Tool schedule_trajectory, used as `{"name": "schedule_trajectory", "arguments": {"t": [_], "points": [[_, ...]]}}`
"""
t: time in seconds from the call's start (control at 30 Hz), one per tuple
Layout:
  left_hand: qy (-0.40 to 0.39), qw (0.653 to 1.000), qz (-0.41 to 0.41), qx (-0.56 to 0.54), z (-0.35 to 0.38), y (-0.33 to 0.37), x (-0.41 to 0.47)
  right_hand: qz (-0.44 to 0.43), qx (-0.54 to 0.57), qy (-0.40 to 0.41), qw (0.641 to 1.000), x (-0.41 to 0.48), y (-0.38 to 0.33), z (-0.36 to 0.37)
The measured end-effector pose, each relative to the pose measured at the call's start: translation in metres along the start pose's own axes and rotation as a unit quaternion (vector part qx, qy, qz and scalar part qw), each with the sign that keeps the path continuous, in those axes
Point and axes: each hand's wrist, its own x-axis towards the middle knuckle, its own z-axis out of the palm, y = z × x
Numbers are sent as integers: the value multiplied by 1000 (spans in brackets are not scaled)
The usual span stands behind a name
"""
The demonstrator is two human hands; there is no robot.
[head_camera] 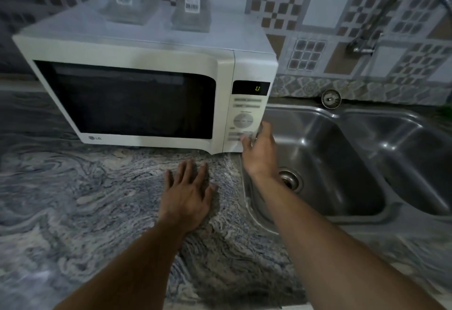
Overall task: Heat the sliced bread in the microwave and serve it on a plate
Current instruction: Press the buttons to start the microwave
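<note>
A white microwave [137, 50] stands on the marbled counter [73, 199] with its dark door closed; a green digit glows on its display [251, 88]. My right hand [260, 153] is at the lower right of the control panel [244, 119], its thumb touching the bottom buttons and its fingers around the microwave's right corner. My left hand [187, 197] rests flat on the counter in front of the microwave, fingers spread. No bread or plate is visible; the inside of the microwave cannot be seen through the door.
A steel double sink [342, 163] lies right of the microwave, with a drain [289, 179] and a curved tap [381, 21] on the tiled wall. Two grey objects with barcode labels [156, 4] stand on top of the microwave.
</note>
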Motion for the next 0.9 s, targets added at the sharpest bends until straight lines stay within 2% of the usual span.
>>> {"name": "schedule_trajectory", "arguments": {"t": [0.47,0.67,0.9], "points": [[14,1000,-9,1,-1,0,1,-28,-40,47,998,6,0,8],[15,1000,-10,-1,0,0,1,-36,-43,32,998,7,0,5],[21,1000,-4,-2,-2,-1,-1,-4,-38,-4,999,12,-8,-6]]}}
